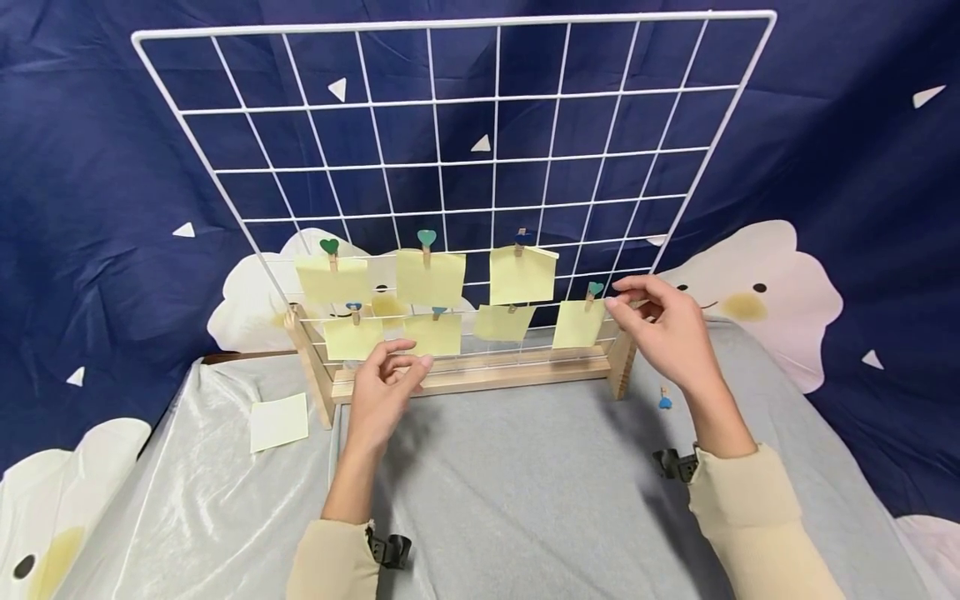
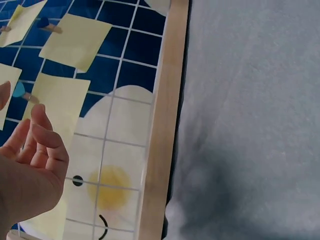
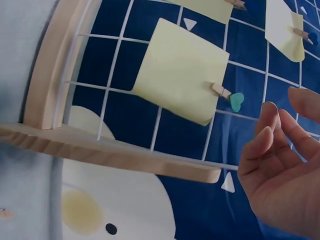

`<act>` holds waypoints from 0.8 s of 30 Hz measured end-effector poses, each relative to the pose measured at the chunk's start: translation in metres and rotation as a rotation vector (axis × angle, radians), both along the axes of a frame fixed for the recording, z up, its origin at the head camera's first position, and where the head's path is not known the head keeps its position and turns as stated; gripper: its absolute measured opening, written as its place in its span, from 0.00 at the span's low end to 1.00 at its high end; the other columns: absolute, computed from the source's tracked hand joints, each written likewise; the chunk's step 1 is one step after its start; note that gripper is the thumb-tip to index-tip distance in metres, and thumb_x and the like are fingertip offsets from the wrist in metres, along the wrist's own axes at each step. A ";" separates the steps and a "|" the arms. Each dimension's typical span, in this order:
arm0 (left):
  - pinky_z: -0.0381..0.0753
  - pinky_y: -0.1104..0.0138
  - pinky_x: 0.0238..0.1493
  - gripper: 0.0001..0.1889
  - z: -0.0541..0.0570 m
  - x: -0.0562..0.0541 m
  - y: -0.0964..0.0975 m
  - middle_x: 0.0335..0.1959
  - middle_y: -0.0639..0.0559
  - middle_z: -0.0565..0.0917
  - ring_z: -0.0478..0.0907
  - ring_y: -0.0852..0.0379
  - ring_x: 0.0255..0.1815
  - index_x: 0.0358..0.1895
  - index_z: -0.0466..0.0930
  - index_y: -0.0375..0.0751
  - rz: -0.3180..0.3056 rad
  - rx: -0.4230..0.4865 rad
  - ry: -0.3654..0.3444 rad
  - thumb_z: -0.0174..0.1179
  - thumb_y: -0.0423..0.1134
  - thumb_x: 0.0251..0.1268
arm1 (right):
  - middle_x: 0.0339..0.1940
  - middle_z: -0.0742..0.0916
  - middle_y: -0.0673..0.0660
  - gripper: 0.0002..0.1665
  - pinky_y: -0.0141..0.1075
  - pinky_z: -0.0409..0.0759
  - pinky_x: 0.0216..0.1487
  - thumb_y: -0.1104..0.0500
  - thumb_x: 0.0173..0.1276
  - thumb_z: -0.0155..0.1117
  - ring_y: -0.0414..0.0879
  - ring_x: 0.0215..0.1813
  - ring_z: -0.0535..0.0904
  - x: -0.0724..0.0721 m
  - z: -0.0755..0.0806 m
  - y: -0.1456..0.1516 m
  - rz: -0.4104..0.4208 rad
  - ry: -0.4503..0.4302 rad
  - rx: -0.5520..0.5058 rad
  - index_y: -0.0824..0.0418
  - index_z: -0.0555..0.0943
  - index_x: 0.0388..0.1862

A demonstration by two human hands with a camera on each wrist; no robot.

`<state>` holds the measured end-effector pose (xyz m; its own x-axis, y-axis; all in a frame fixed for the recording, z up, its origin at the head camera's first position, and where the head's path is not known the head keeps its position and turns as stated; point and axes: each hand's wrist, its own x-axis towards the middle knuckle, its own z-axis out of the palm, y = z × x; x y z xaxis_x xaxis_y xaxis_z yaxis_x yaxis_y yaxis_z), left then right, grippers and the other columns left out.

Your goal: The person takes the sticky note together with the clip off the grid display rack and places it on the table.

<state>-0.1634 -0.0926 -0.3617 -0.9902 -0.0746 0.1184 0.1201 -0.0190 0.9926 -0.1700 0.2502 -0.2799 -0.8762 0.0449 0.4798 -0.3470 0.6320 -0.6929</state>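
My right hand [image 1: 663, 329] hovers beside the lower right yellow sticky note [image 3: 182, 70], fingers loosely bent with nothing between them. A small wooden clothespin with a green heart [image 3: 236, 102] fastens that note to the white wire grid [image 1: 495, 158], a short gap from my fingertips. In front of the lower row, my left hand [image 1: 384, 392] hangs relaxed and holds nothing; the left wrist view shows it near a note [image 2: 60, 97] with a teal-topped clothespin [image 2: 20, 91]. Several other notes hang in two rows, among them one with a dark green heart clothespin [image 1: 330, 247].
The grid stands in a wooden base [image 1: 480, 375] on a grey cloth [image 1: 517, 475]. A loose yellow note [image 1: 279, 422] lies at the left, and a blue heart clothespin [image 1: 665, 402] lies right of the base. Behind hangs a dark blue curtain [image 1: 75, 167].
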 end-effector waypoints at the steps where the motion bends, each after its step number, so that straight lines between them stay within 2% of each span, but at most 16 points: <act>1: 0.82 0.69 0.30 0.22 0.001 0.000 0.001 0.39 0.46 0.85 0.81 0.58 0.26 0.58 0.78 0.35 -0.004 0.005 0.003 0.71 0.38 0.64 | 0.37 0.86 0.59 0.16 0.27 0.72 0.37 0.59 0.71 0.69 0.38 0.34 0.76 0.000 0.002 -0.001 0.004 0.001 -0.003 0.67 0.83 0.52; 3: 0.83 0.67 0.33 0.22 0.002 -0.001 0.004 0.39 0.46 0.85 0.81 0.57 0.26 0.58 0.77 0.35 -0.011 0.010 0.009 0.71 0.37 0.64 | 0.37 0.86 0.59 0.16 0.27 0.72 0.37 0.59 0.71 0.69 0.39 0.34 0.76 -0.001 0.005 -0.004 0.009 0.004 -0.007 0.66 0.83 0.53; 10: 0.71 0.72 0.22 0.22 0.006 -0.004 0.013 0.41 0.46 0.85 0.81 0.52 0.28 0.59 0.78 0.39 -0.041 0.007 0.010 0.71 0.39 0.64 | 0.36 0.86 0.57 0.15 0.27 0.72 0.35 0.58 0.70 0.69 0.40 0.33 0.77 -0.003 0.013 -0.012 0.025 0.023 -0.004 0.64 0.84 0.51; 17: 0.80 0.70 0.29 0.22 0.012 -0.006 0.023 0.41 0.43 0.85 0.81 0.58 0.27 0.58 0.78 0.36 -0.069 0.008 0.052 0.71 0.38 0.64 | 0.36 0.86 0.58 0.15 0.27 0.73 0.33 0.59 0.70 0.69 0.39 0.31 0.78 -0.007 0.018 -0.017 0.056 0.034 -0.012 0.65 0.83 0.51; 24: 0.75 0.71 0.26 0.21 0.019 -0.009 0.034 0.40 0.43 0.85 0.81 0.56 0.27 0.57 0.79 0.36 -0.082 0.016 0.061 0.71 0.37 0.64 | 0.36 0.86 0.58 0.14 0.28 0.73 0.35 0.59 0.70 0.68 0.41 0.33 0.78 -0.009 0.025 -0.025 0.081 0.041 -0.007 0.64 0.83 0.52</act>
<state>-0.1720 -0.0585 -0.3428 -0.9841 0.0038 0.1777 0.1774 -0.0467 0.9830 -0.1789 0.2257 -0.2550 -0.8566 -0.0223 0.5155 -0.4254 0.5960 -0.6810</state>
